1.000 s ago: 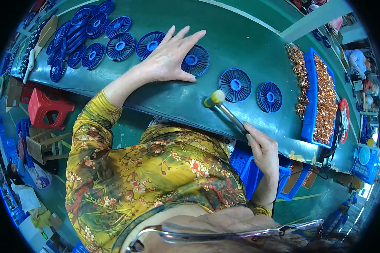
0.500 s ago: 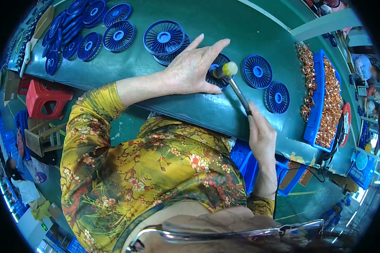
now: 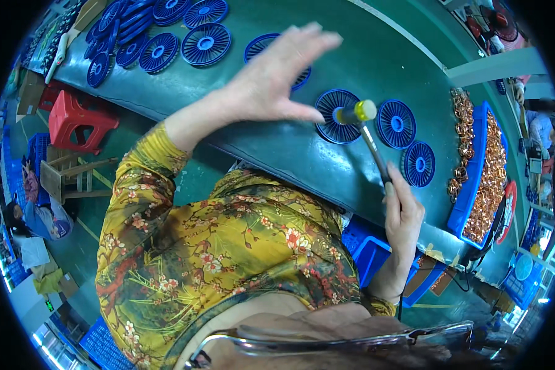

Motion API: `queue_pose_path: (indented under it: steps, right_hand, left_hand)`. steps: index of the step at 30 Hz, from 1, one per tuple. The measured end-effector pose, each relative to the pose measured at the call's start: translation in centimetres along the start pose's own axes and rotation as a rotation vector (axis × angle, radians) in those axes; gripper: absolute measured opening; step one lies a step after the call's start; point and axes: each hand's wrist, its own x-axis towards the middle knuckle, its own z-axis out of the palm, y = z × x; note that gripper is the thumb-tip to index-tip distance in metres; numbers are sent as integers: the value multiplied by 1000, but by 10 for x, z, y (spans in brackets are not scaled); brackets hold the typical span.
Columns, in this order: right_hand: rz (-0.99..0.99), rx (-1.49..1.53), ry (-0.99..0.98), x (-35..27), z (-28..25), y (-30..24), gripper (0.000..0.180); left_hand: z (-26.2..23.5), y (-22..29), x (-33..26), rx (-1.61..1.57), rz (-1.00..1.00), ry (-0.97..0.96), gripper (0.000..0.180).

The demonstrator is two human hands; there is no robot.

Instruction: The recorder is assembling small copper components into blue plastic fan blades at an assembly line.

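My right hand [image 3: 402,206] is closed around the handle of a small mallet [image 3: 365,111], whose head is dark with a yellow end. That head hovers over a round blue spoked plastic wheel [image 3: 335,132] lying flat on the green table. My left hand [image 3: 276,80] is raised, slightly blurred, with thumb and fingers spread and nothing in it. It partly covers other blue wheels [image 3: 256,46] behind it. To the right lie two more single wheels, a larger one [image 3: 396,123] and a smaller one [image 3: 419,164].
A blue tray [image 3: 457,213] full of copper-coloured rings stands at the table's right, with a row of loose rings [image 3: 461,132] along it. Several blue wheels [image 3: 205,44] and a pile of them lie at the far left. A red stool [image 3: 80,123] is on the floor.
My left hand has lifted off the wheel by the mallet and moved up and leftward across the table. The mallet stays over that wheel, which now shows more fully. The whole view has shifted.
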Motion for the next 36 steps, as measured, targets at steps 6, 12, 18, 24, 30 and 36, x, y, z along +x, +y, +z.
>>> queue_pose_path:
  steps: [6, 12, 18, 24, 30, 36]
  right_hand:
    - [-93, -75, -127, -5, 15, -6, 32]
    - [92, -154, 95, 5, 14, 1, 29]
    - [184, -164, 152, 1, 7, 16, 29]
    - [199, -118, 155, 1, 4, 18, 29]
    - [0, 233, 319, -25, -18, -5, 34]
    - [-128, -205, -8, -27, 14, 1, 38]
  left_hand:
    - [-26, -44, -26, 4, -468, -124, 98]
    - [-16, -27, -23, 62, -407, -89, 86]
    - [-6, 27, -8, 189, -71, 118, 66]
    - [57, 70, -33, 124, -100, -187, 67]
    - [50, 64, -28, -197, -224, -162, 77]
    - [42, 64, -23, -313, -414, -211, 100]
